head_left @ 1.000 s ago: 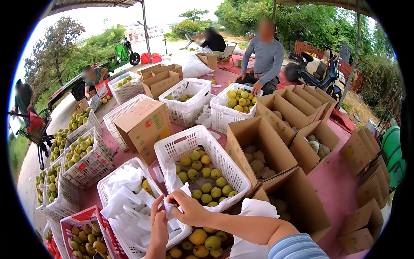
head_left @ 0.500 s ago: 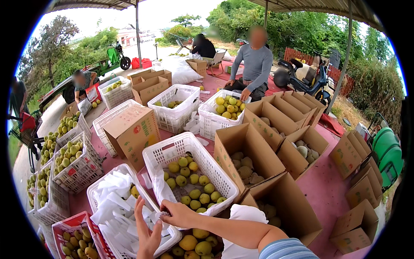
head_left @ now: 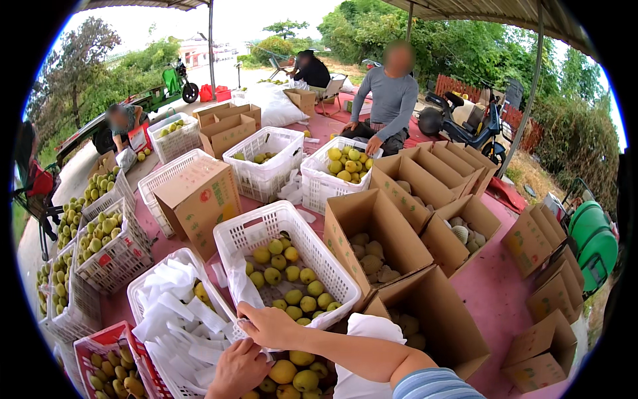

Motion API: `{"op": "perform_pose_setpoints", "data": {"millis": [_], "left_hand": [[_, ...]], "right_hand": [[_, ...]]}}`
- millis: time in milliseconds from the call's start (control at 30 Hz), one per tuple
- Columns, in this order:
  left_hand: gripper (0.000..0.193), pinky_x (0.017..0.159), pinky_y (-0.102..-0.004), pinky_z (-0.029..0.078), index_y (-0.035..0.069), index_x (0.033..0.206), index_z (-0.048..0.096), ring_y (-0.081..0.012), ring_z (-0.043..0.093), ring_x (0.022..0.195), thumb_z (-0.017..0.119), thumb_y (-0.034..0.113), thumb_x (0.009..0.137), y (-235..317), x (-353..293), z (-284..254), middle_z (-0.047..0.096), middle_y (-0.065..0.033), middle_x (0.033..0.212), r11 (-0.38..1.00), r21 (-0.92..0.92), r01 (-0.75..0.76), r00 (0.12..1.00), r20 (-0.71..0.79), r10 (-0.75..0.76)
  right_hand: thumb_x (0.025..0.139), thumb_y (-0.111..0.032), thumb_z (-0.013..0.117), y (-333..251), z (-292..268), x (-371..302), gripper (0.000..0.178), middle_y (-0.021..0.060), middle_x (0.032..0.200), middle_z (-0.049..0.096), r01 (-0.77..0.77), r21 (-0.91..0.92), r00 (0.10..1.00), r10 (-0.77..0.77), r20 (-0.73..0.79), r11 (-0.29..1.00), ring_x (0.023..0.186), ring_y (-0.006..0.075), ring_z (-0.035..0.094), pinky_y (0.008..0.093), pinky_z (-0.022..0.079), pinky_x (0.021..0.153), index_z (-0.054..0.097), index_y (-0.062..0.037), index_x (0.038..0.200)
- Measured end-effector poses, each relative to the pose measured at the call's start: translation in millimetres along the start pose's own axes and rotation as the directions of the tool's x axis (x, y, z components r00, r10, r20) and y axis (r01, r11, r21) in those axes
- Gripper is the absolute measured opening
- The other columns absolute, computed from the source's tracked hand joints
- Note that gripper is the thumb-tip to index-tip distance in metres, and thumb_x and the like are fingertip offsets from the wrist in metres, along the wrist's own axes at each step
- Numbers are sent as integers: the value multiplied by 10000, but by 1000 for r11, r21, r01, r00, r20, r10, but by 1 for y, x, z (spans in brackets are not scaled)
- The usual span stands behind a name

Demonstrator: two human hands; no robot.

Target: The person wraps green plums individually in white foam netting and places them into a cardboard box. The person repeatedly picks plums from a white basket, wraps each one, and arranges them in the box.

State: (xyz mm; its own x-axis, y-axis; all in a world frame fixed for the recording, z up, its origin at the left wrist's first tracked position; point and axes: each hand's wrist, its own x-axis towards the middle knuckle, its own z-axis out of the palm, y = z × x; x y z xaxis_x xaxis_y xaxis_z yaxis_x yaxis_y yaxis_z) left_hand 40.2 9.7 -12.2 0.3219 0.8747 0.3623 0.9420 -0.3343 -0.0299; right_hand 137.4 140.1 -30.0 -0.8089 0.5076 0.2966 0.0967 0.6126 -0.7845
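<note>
A pink floor covering [head_left: 495, 292] spreads under everything. Far right, a dark scooter [head_left: 475, 123] is parked; a seated person in grey [head_left: 392, 100] faces this way from the far side. Open brown cartons [head_left: 452, 332] crowd the right, several holding fruit in pale netting, and the nearest stands close beside the right forearm. A closed brown carton [head_left: 199, 206] stands at the left, beyond the wraps. In the middle, a white crate [head_left: 319, 259] holds loose yellow-green pears [head_left: 292, 272]; the right hand and wrist overlap its near edge. Nearer and to the left, another white crate [head_left: 135, 298] is heaped with white foam wraps [head_left: 183, 319]. A red crate [head_left: 100, 336] of brownish-green fruit fills the near left corner. More yellow-green fruit [head_left: 286, 372] lies below the forearm, with white cloth [head_left: 369, 326] to its right.

The right forearm slants in from the near right, out of a blue striped sleeve; the right hand [head_left: 269, 326] is palm down, fingers curled and pointing left. The left hand [head_left: 239, 369] comes up from the near edge, fingers bent, just below it. Something small and pale shows at the right fingertips, but whether either grip is closed on it cannot be told.

The closed carton bears printed characters and a small round red emblem; green printing marks the open ones.
</note>
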Motion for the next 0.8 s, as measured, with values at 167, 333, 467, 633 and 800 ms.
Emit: {"op": "perform_pose_setpoints", "data": {"millis": [167,333,467,633,800], "left_hand": [[210,749,-323,528,58,672,634,-213,607,882,744,235,647,-13,-12,9,626,-29,838,977,-173,-125,992,-35,120],[360,927,-375,431,1,1092,568,-288,566,1054,662,141,774,-14,-17,3,596,-127,1128,211,-877,432,792,257,-553],[407,1044,-367,321,3,1192,523,-232,518,1138,433,321,955,-17,-21,-8,556,-88,1238,-723,-650,-234,760,341,-553],[485,1002,-402,390,-31,1292,459,-243,517,1155,339,348,1015,-26,-55,15,566,-128,1235,204,-861,466,768,280,-576],[440,957,-371,438,-32,1299,443,-227,553,1122,444,280,990,-26,-34,-9,565,-123,1226,-499,-842,-205,612,287,-737]], "right_hand": [[924,-185,503,-17,-4,-9,176,180,694,597,22,-31,999,-20,43,999,661,407,588,497,426,574,420,-62,1018],[931,-148,495,-20,14,-16,149,183,737,612,102,-44,995,-103,-21,994,649,399,593,464,454,554,429,-33,1000],[873,-96,575,-25,30,-21,180,122,811,615,304,-60,949,-308,-73,951,735,334,616,414,474,574,460,-53,1006],[838,-67,602,-21,38,-21,215,94,850,600,353,56,935,-354,21,934,755,304,618,408,483,580,474,-49,1011],[846,-88,600,-38,51,-17,194,112,807,546,424,95,903,-429,31,901,718,313,605,401,483,568,464,-36,975]]}}
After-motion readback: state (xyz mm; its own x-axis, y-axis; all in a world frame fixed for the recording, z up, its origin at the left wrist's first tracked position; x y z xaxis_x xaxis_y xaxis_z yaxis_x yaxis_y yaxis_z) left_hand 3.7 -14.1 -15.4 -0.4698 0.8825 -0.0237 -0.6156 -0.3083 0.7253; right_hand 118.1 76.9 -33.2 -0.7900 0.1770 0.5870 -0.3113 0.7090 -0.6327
